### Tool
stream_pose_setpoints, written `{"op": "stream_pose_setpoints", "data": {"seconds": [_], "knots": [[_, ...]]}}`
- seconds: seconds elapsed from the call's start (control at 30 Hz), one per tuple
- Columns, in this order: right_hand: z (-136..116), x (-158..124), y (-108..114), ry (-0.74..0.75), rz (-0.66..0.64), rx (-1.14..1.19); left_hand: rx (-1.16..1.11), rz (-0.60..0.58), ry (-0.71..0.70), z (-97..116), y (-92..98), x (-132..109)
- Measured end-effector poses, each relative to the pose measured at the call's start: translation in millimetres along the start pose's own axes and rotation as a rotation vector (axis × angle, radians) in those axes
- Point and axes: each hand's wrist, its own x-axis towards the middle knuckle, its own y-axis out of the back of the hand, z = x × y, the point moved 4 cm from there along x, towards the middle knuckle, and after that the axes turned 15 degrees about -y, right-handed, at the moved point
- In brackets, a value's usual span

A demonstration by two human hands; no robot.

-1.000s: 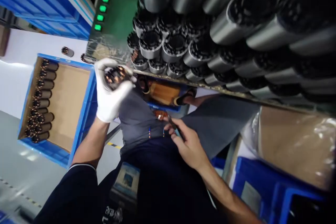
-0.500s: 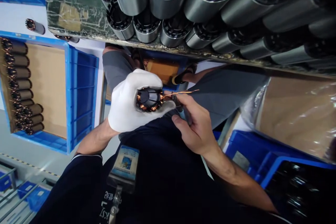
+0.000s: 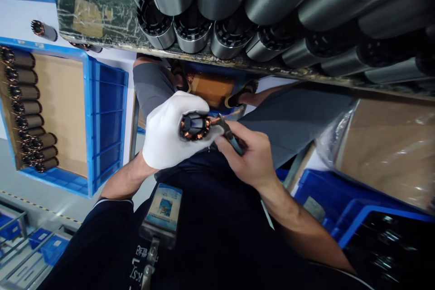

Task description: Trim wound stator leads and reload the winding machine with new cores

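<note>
My left hand [image 3: 165, 133], in a white glove, is closed round a motor stator [image 3: 195, 127] with copper windings, its open end facing up toward me. Copper wires [image 3: 234, 113] stick out from its right side. In my bare right hand [image 3: 253, 156] is a pair of cutting pliers [image 3: 232, 139] with dark jaws and blue-grey handles. The jaws lie at the wires, close beside the stator's rim; whether they have closed on the wires I cannot make out. My left thumb tip rests near the jaws.
Metal cylinders [image 3: 226, 38] with black slotted ends line the green bench [image 3: 112, 31] ahead. A blue crate [image 3: 106, 122] with several wound stators [image 3: 29, 120] stands at left. Another stator [image 3: 44, 30] lies near it. At right are a plastic-wrapped carton [image 3: 387, 145] and a blue bin [image 3: 355, 222] with black parts.
The pliers have turned and moved up so their jaws are now at the wires beside the stator. My right thumb has closed in on the handles. The left hand has shifted slightly right.
</note>
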Motion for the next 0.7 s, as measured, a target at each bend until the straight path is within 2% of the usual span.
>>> {"op": "stream_pose_setpoints", "data": {"seconds": [0.07, 0.17, 0.2, 0.27, 0.33, 0.37, 0.43, 0.5, 0.57, 0.6, 0.7], "knots": [[17.7, 16.2, -5.5, -0.120, -0.079, 0.056, 0.140, -0.023, 0.083, -10.4, -4.1, -6.6], [42.4, 33.8, -20.0, -0.318, -0.326, 0.289, 0.150, -0.099, 0.192, -28.1, -14.9, -20.2], [46.8, 36.0, -25.6, -0.380, -0.427, 0.393, 0.105, -0.121, 0.174, -31.2, -19.2, -23.3], [49.3, 36.0, -34.7, -0.484, -0.598, 0.569, 0.002, -0.159, 0.049, -30.2, -26.5, -25.3], [46.8, 34.5, -37.5, -0.538, -0.670, 0.650, -0.063, -0.198, -0.085, -22.0, -27.6, -22.9], [45.4, 34.6, -35.8, -0.541, -0.658, 0.654, -0.073, -0.243, -0.112, -17.0, -25.7, -21.2], [43.7, 36.8, -25.6, -0.494, -0.535, 0.604, -0.047, -0.301, -0.084, -8.4, -14.2, -18.4], [41.9, 38.9, -10.7, -0.393, -0.365, 0.519, 0.016, -0.231, 0.020, -5.5, 5.2, -18.4], [37.0, 37.9, 1.8, -0.271, -0.227, 0.445, -0.055, -0.134, 0.180, -10.8, 17.0, -23.2], [33.0, 36.1, 5.3, -0.210, -0.188, 0.417, -0.200, -0.136, 0.288, -16.1, 14.3, -26.9], [14.0, 27.2, 8.4, -0.022, -0.143, 0.326, -0.886, -0.335, 0.600, -22.8, -22.2, -35.1]]}}
